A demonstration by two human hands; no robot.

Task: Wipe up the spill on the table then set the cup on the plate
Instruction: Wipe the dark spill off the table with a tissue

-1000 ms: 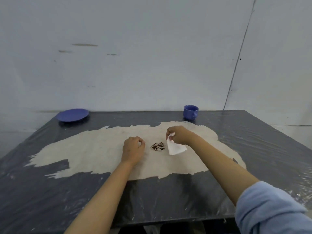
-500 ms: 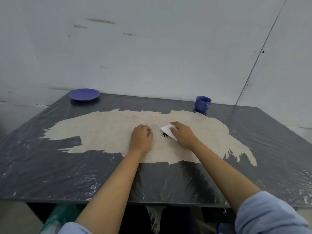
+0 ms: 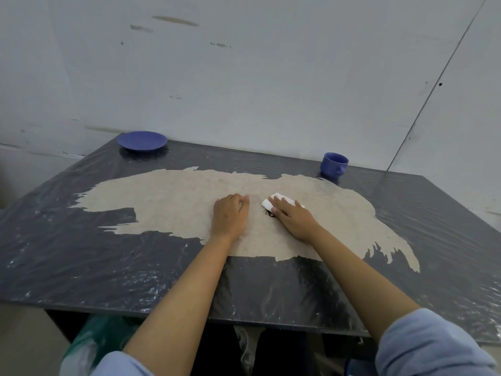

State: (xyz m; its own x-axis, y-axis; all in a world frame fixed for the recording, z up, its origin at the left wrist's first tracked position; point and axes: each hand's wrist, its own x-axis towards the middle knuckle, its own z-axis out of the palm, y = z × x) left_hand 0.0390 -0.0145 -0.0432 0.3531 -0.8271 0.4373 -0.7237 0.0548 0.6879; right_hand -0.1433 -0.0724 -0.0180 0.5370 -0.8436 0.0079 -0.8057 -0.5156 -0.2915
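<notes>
My right hand (image 3: 294,217) lies flat on a folded white tissue (image 3: 267,204) and presses it onto the table. A small dark brown spill (image 3: 269,213) peeks out at the tissue's near edge, mostly hidden under my fingers. My left hand (image 3: 230,215) rests beside it as a loose fist, holding nothing. A blue cup (image 3: 334,164) stands upright at the far right of the table. A blue plate (image 3: 142,140) sits at the far left corner, with nothing on it.
The dark table (image 3: 81,261) is wrapped in crinkled plastic film, with a large worn beige patch (image 3: 173,194) across its middle. A grey wall rises right behind it. Green plastic (image 3: 97,337) shows below the near edge.
My right hand has brought the tissue down from the spill's right side onto the spill and flattened over it. The view has tilted down and shifted; my left hand stays in place.
</notes>
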